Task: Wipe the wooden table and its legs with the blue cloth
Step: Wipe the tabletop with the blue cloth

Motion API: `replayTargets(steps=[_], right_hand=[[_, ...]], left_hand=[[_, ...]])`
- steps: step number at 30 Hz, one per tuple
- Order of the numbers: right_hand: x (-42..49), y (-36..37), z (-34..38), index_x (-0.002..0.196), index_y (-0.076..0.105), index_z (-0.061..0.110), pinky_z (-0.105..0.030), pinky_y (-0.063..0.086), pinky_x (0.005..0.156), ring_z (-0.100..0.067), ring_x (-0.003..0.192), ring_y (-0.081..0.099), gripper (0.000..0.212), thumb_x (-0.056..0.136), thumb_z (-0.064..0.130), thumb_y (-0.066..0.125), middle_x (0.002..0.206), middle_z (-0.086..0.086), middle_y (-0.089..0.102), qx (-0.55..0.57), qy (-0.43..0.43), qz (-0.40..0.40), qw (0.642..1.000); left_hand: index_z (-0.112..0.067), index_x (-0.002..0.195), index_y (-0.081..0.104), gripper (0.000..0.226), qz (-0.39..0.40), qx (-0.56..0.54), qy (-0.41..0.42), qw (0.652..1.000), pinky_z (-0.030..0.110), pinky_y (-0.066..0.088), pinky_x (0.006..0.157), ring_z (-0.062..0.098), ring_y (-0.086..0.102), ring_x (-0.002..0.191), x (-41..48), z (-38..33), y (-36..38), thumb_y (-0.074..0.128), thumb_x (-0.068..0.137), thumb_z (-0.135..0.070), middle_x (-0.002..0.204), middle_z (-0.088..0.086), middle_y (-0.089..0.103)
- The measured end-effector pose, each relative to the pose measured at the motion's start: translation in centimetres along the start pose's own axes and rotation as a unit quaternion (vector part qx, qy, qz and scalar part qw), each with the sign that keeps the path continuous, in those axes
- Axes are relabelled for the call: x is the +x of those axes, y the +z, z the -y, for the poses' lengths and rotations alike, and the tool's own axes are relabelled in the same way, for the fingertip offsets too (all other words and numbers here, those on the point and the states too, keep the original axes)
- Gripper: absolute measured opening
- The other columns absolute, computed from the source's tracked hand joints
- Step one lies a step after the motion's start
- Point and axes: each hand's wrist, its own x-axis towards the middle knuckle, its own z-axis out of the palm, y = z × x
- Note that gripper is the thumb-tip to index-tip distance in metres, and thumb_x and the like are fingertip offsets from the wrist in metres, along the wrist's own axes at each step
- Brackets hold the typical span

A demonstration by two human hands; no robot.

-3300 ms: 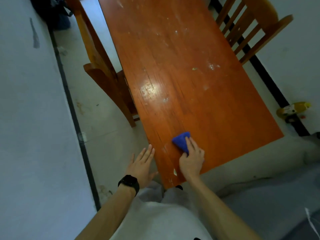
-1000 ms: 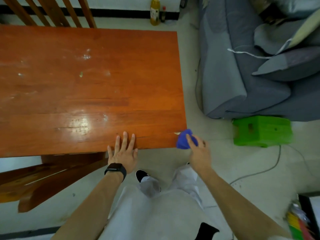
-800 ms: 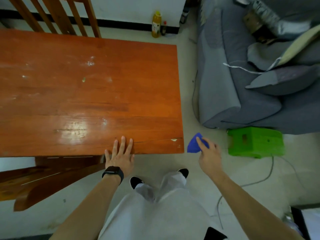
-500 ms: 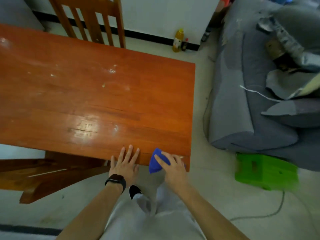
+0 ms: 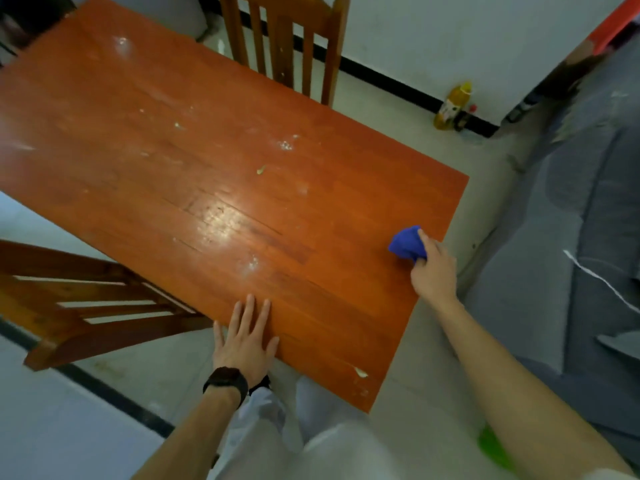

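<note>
The wooden table (image 5: pixel 214 161) fills the middle of the head view, its orange top marked with white smudges and crumbs. My right hand (image 5: pixel 433 271) holds the bunched blue cloth (image 5: pixel 406 243) on the tabletop near the right end edge. My left hand (image 5: pixel 246 336), with a black watch on the wrist, rests flat with straight fingers on the near edge of the table. The table legs are hidden under the top.
One wooden chair (image 5: pixel 287 39) stands at the far side, another chair (image 5: pixel 86 306) at the near left. A grey sofa (image 5: pixel 571 254) lies to the right. A yellow bottle (image 5: pixel 453 105) stands by the wall, and a green stool (image 5: pixel 491 445) shows beside my right arm.
My right hand moved the cloth from the near corner up along the table's right end. The view swung left and the table now looks tilted. My left hand stays flat on the near edge.
</note>
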Motion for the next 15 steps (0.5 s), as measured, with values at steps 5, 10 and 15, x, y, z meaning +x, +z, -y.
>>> replayTargets(steps=[5, 10, 15], right_hand=[[-7.6, 6.4, 4.0, 0.139, 0.053, 0.026, -0.047, 0.044, 0.098, -0.033, 0.115, 0.048, 0.066, 0.076, 0.007, 0.052, 0.141, -0.003, 0.051, -0.036, -0.066, 0.033, 0.997], [-12.4, 7.9, 6.0, 0.134, 0.060, 0.030, -0.039, 0.034, 0.111, -0.019, 0.126, 0.046, 0.072, 0.070, 0.004, 0.041, 0.141, 0.009, 0.054, 0.058, -0.251, 0.331, 0.908], [-0.8, 3.1, 3.9, 0.131, 0.062, 0.016, -0.033, 0.032, 0.107, -0.033, 0.121, 0.054, 0.066, 0.068, 0.001, 0.046, 0.134, -0.009, 0.060, 0.076, -0.116, 0.052, 0.989]], left_hand=[[-0.041, 0.150, -0.025, 0.076, 0.026, -0.015, -0.026, 0.999, 0.061, -0.007, 0.119, 0.021, -0.022, 0.150, 0.1, -0.7, -0.2, 0.029, 0.100, -0.059, 0.151, -0.011, -0.037], [-0.041, 0.153, -0.019, 0.076, 0.053, -0.026, -0.042, 0.997, 0.063, -0.002, 0.119, 0.021, -0.019, 0.151, -0.1, -1.2, -1.1, 0.037, 0.101, -0.051, 0.161, -0.007, -0.027], [-0.041, 0.153, -0.020, 0.083, 0.075, -0.015, -0.047, 0.996, 0.063, -0.006, 0.119, 0.023, -0.019, 0.151, -0.1, -1.5, -2.1, 0.043, 0.100, -0.051, 0.161, -0.006, -0.029]])
